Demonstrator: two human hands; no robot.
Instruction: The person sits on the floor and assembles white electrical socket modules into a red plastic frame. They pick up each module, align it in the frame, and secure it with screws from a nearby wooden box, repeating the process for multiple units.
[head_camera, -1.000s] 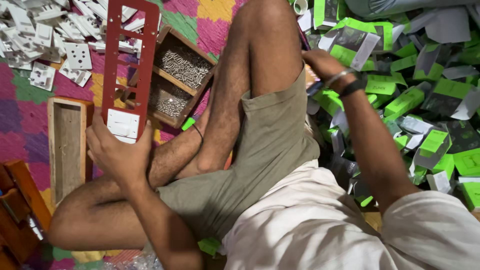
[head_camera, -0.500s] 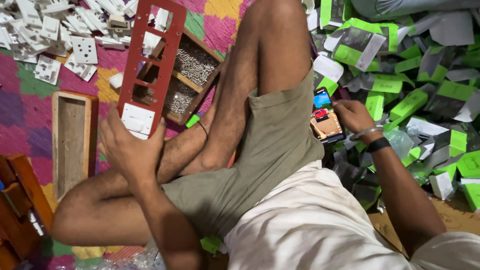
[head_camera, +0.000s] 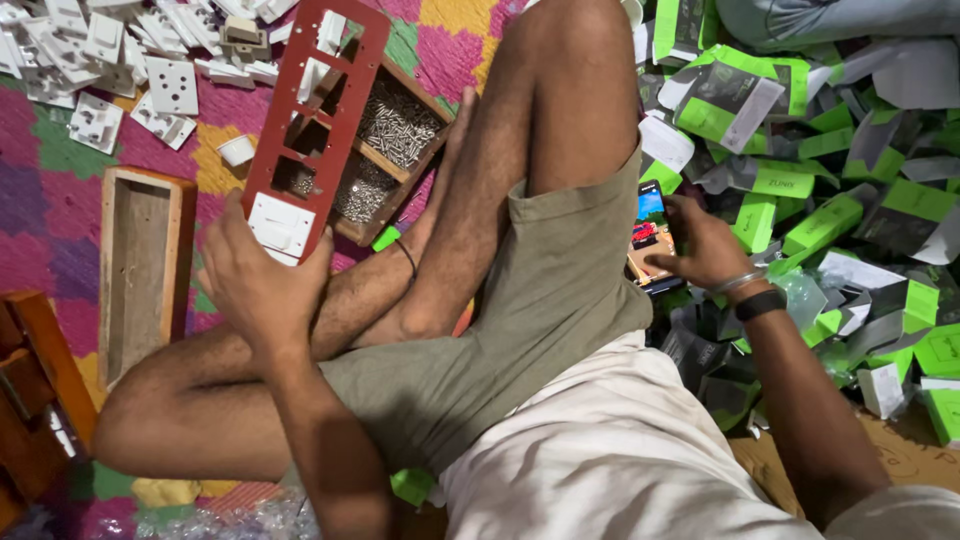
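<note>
The left hand (head_camera: 262, 285) is gripping the red slotted panel (head_camera: 312, 125) above the screw tray (head_camera: 385, 150); the right hand (head_camera: 705, 252) is clasping a phone (head_camera: 650, 235). With attention split, the tilted panel could slip onto that tray, I'd judge.

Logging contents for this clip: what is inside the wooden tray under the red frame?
The wooden tray has compartments holding heaps of small silvery screws. The red frame, held by the left hand, covers the tray's left side, so its contents there are hidden.
</note>
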